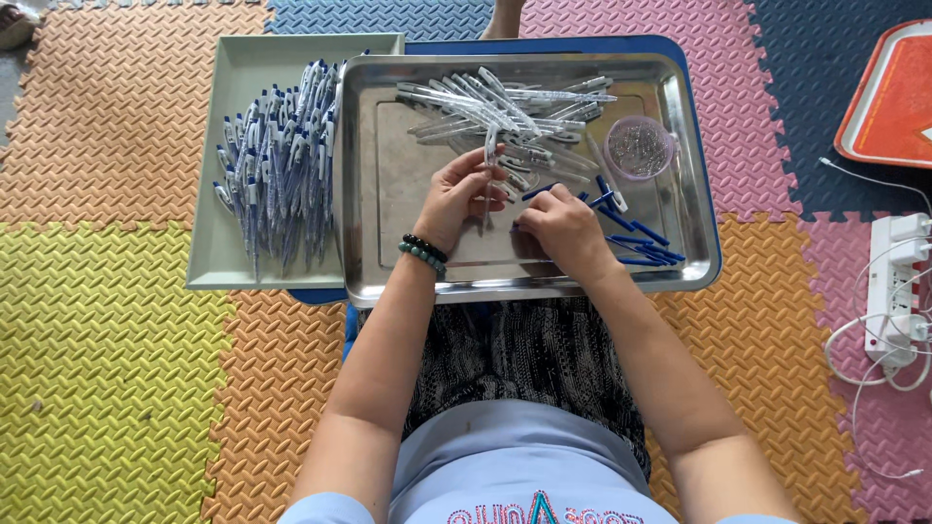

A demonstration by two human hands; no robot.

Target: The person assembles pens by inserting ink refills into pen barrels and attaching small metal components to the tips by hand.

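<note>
While inside tray rim [529, 291], hands [456, 194] crowded.

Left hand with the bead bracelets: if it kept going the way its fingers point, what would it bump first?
Probably the heap of clear pen barrels on the steel tray, just beyond the left hand; depth is hard to judge.

Bright, even daylight; sharp focus, soft shadows.

Interlocking foam floor mats [116, 369] in orange, yellow, pink and blue, daylit, under a white power strip [898, 291].
</note>
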